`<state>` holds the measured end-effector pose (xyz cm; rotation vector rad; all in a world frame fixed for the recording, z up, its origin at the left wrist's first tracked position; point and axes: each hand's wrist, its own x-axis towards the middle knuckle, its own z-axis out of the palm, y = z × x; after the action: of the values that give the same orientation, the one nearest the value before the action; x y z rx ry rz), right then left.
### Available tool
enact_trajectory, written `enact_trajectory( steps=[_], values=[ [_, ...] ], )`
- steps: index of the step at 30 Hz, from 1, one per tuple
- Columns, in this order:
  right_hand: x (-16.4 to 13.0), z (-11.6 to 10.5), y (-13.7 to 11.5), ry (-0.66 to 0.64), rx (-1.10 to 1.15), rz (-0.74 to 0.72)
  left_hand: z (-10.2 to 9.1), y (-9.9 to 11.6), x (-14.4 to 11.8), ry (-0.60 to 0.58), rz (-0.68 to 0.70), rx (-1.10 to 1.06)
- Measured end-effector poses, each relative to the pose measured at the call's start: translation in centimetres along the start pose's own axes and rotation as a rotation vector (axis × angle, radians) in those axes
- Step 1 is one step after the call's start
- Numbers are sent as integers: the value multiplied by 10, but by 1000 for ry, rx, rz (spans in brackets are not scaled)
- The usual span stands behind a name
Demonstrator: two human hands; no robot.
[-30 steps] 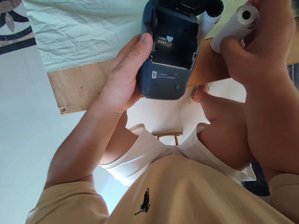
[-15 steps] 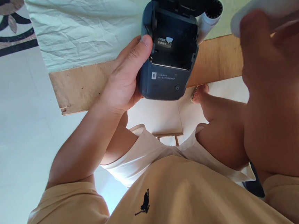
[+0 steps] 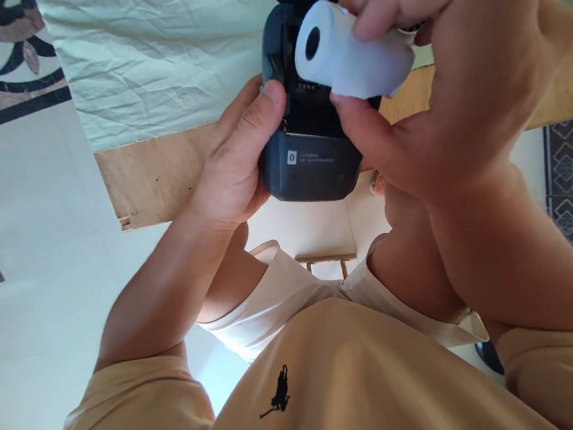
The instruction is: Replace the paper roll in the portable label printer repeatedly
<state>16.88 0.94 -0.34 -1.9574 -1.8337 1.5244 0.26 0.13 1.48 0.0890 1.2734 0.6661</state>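
A dark blue-grey label printer (image 3: 307,169) with its lid open sits at the front edge of the wooden table (image 3: 155,176). My left hand (image 3: 234,162) grips the printer's left side, thumb on its upper rim. My right hand (image 3: 447,67) holds a white paper roll (image 3: 352,52) between thumb and fingers, right over the printer's open compartment. The roll's hollow core faces left. The roll and my right hand hide most of the compartment.
A wrinkled pale green cloth (image 3: 152,59) covers the table behind the printer. Below the table edge I see my legs, white shorts and tan shirt. White floor lies to the left, a patterned rug (image 3: 572,183) to the right.
My right hand has carried the paper roll from the far right leftward and down, and it is now over the open printer. My left hand has kept its grip on the printer.
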Motion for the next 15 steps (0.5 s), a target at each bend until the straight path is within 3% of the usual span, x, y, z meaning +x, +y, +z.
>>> enact_trajectory(
  steps=[2, 4, 12, 15],
  values=[
    [-3, 0, -1, 78, -204, -231, 1, 0, -1, 5, 1, -6],
    [-5, -1, -4, 124, -323, -339, 1, 1, -1, 25, 4, -4],
    [-5, -3, -10, 110, -227, -349, -9, 0, 0, -53, 17, 40],
    [-6, -1, -6, 195, -212, -414, -14, -2, 1, -108, 44, 45]
  ],
)
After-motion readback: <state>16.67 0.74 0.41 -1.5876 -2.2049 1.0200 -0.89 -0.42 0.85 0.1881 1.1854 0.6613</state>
